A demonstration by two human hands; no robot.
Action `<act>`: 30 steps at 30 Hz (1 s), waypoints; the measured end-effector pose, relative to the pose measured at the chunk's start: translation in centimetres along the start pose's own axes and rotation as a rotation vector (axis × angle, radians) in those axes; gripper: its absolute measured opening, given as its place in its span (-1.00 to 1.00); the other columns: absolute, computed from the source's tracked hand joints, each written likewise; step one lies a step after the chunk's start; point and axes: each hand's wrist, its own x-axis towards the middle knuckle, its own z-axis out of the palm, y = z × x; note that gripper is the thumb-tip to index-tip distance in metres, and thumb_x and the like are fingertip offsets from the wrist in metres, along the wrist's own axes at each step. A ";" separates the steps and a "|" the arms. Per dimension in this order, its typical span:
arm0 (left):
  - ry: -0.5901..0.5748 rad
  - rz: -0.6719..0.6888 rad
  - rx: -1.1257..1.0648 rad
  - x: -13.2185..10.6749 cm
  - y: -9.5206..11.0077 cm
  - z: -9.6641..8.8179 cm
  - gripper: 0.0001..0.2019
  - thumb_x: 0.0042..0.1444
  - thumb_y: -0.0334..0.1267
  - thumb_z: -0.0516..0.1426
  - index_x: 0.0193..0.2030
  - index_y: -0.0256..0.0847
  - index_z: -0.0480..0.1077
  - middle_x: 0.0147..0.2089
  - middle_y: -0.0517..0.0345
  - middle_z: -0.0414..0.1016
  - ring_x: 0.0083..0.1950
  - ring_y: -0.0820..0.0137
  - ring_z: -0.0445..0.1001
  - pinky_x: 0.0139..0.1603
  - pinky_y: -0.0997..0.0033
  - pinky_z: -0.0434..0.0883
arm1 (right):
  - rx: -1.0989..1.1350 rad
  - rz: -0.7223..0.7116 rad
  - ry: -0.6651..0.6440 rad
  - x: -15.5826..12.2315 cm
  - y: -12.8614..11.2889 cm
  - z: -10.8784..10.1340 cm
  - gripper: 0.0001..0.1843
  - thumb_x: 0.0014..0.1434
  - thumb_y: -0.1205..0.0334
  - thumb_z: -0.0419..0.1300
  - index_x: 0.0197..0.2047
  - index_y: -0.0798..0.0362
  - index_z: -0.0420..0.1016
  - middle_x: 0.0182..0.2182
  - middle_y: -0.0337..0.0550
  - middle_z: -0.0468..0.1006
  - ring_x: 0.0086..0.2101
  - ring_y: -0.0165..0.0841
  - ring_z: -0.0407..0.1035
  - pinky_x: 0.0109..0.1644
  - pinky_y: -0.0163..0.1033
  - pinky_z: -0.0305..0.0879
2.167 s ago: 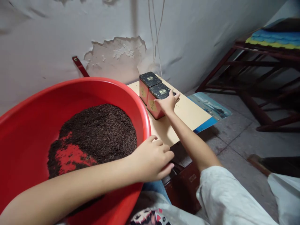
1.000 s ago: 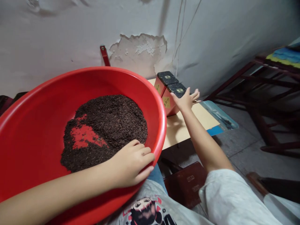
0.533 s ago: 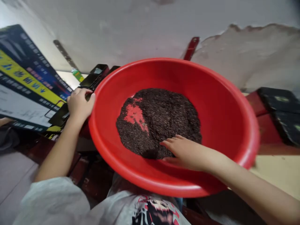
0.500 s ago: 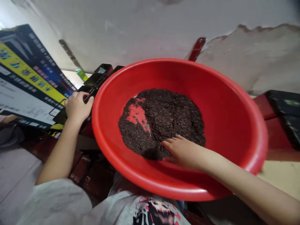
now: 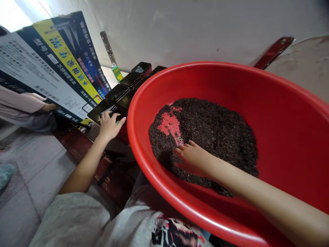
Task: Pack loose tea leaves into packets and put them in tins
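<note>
A large red basin holds a bed of small dark grain-like pieces, with a bare patch of red bottom at its left. Inside it, my right hand hovers low over or touches the near part of the pieces, fingers stretched out and apart, nothing seen in them. To the left of the basin, my left hand rests over the near end of a cluster of black open boxes. Its fingers are spread across a box opening, and the fingertips partly hide what lies inside.
A large printed carton leans at the left. Behind the boxes lie a small green packet and a metal strip against the wall. Another person's sleeve shows at far left. A dark red bar stands behind the basin.
The view has turned left, so basin and boxes appear further right. My right hand has shifted left over the dark pieces. My left hand has moved slightly nearer along the boxes, its fingers more spread.
</note>
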 end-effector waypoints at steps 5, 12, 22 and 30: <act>-0.050 0.104 0.051 -0.9 -0.1 0.0 -0.41 -0.06 -0.10 0.16 0.16 -0.18 0.28 0.28 -0.24 -0.03 0.33 -0.10 -0.02 0.28 -0.05 0.01 | -0.076 0.008 0.134 1.9 -0.9 -3.2 -0.62 0.21 0.16 0.02 -0.01 0.19 0.43 -0.06 0.09 0.49 -0.03 -0.08 0.38 0.12 0.04 0.16; 0.044 -0.075 -0.123 -2.0 0.1 -0.6 -0.43 -0.19 -0.16 0.29 0.05 -0.06 0.34 0.17 -0.05 0.09 0.28 0.04 0.09 0.26 0.06 0.10 | -0.107 -0.101 0.410 6.7 -3.1 -8.9 -0.57 0.16 0.18 0.09 0.05 0.24 0.35 -0.04 0.07 0.46 -0.03 -0.09 0.35 0.06 0.01 0.22; 0.256 0.106 0.020 -8.2 0.1 -8.5 -0.33 -0.18 -0.14 0.28 0.15 -0.02 0.24 0.16 -0.02 0.14 0.22 -0.01 0.16 0.20 -0.04 0.19 | 0.462 -0.302 0.503 11.0 -6.9 -11.7 -0.25 0.16 -0.05 0.08 0.24 0.32 0.11 0.06 0.20 0.37 0.01 -0.20 0.32 0.04 -0.16 0.27; 0.606 0.335 0.126 -11.5 5.1 -12.4 -0.47 -0.04 -0.17 0.17 0.14 0.08 0.27 0.21 0.09 0.14 0.21 -0.06 0.19 0.18 -0.14 0.15 | 0.402 -0.158 0.590 4.0 -7.0 -13.9 -0.76 0.11 0.42 -0.05 -0.27 0.14 0.43 -0.39 -0.12 0.52 -0.43 -0.43 0.37 -0.41 -0.37 0.14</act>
